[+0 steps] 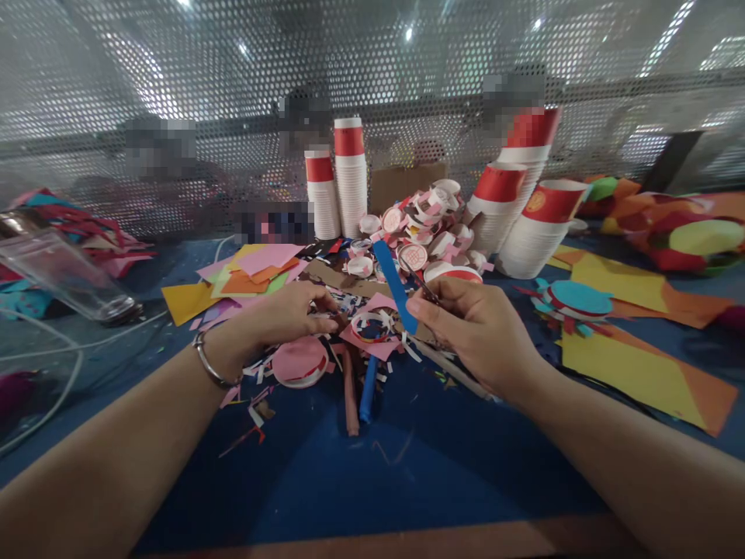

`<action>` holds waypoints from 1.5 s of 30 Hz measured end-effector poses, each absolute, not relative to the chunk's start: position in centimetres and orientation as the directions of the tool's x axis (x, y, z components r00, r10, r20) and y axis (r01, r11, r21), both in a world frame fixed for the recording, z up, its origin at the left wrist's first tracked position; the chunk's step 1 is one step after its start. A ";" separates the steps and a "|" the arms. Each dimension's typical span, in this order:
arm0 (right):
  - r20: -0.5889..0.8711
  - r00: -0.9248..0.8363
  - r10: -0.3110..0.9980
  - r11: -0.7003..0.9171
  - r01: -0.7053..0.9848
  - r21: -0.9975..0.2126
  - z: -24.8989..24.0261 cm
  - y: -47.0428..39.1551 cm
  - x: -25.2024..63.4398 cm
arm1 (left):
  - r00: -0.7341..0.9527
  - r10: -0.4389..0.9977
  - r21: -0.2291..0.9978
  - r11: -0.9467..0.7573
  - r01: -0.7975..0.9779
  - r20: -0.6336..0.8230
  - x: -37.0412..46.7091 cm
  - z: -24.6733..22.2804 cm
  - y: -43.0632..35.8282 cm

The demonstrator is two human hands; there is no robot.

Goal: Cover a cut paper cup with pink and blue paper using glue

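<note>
My right hand (477, 330) is closed, with a flat blue strip (391, 276) and a thin dark tool (424, 289) at its thumb and fingertips. The tool's kind is unclear, as the fingers cover part of it. My left hand (294, 314), with a silver bangle at the wrist, is half curled, its thumb and fingers apart and nothing visible between them. Between the hands lies a white-and-red paper ring (372, 326) on pink paper. A pink-topped disc (299, 362) sits under my left hand. Nearer me are a pink stick (350, 396) and a blue stick (368, 392).
Red-and-white paper cup stacks (351, 186) stand behind a heap of cut cup pieces (434, 210). Coloured paper (250, 272) lies left, yellow and orange sheets (628, 380) right, near a blue-topped paper craft (579, 297). A clear container (70, 268) leans at far left.
</note>
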State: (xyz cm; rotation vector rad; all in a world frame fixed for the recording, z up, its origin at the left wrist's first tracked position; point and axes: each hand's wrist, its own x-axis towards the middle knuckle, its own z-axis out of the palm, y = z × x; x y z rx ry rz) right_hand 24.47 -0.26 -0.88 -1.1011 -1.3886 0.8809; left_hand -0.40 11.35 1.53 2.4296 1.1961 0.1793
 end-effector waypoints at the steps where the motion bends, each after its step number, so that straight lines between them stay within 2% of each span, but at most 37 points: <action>1: 0.300 0.042 0.953 0.291 0.143 -0.946 -0.9 -0.3 24.5 | 0.621 0.781 0.435 -0.536 0.724 -0.071 -0.3 1.3 11.3; 8: 0.266 0.058 0.962 0.257 0.129 -0.958 -0.9 -0.2 24.7 | 0.588 0.807 0.548 -0.469 0.692 -0.053 0.1 1.1 11.2; 14: 0.208 -0.070 0.976 0.217 0.151 -0.964 -0.9 -0.6 24.4 | 0.489 0.865 0.578 -0.459 0.675 0.115 -1.3 2.2 11.5; 16: 0.165 -0.124 0.978 0.184 0.165 -0.969 -0.8 -0.8 24.2 | 0.451 0.881 0.622 -0.435 0.651 0.144 -1.4 2.7 11.0; 18: 0.137 -0.159 0.978 0.168 0.200 -0.965 -0.7 -0.9 24.1 | 0.391 0.910 0.734 -0.358 0.577 0.137 -1.3 3.2 10.2; 21: 0.112 -0.202 0.973 0.165 0.266 -0.950 -0.6 -1.0 23.9 | 0.282 0.953 0.915 -0.210 0.344 0.113 -1.1 3.6 8.7; 24: 0.060 -0.272 0.960 0.146 0.309 -0.940 -0.6 -1.1 23.7 | 0.214 0.972 0.988 -0.121 0.096 0.098 -1.1 3.6 6.7; 30: -0.016 -0.351 0.936 0.114 0.347 -0.931 -1.3 -1.1 23.5 | 0.248 0.968 0.995 0.002 -0.097 0.022 -0.1 2.9 3.0; 34: 0.031 -0.293 0.956 0.143 0.370 -0.918 -1.1 -1.1 23.4 | 0.320 0.947 0.993 0.051 -0.102 -0.016 1.1 2.0 2.3; 39: 0.106 -0.252 0.962 0.168 0.239 -0.956 -0.5 -1.4 23.1 | 0.342 0.938 0.989 0.101 -0.104 -0.060 1.6 1.4 2.2; 43: 0.104 -0.264 0.959 0.168 0.235 -0.957 -0.7 -1.4 22.9 | 0.338 0.932 0.984 0.165 -0.072 -0.131 1.9 1.6 1.6; 45: 0.091 -0.293 0.952 0.168 0.250 -0.953 -0.9 -1.5 22.8 | 0.350 0.929 0.979 0.171 -0.111 -0.123 2.2 1.6 1.2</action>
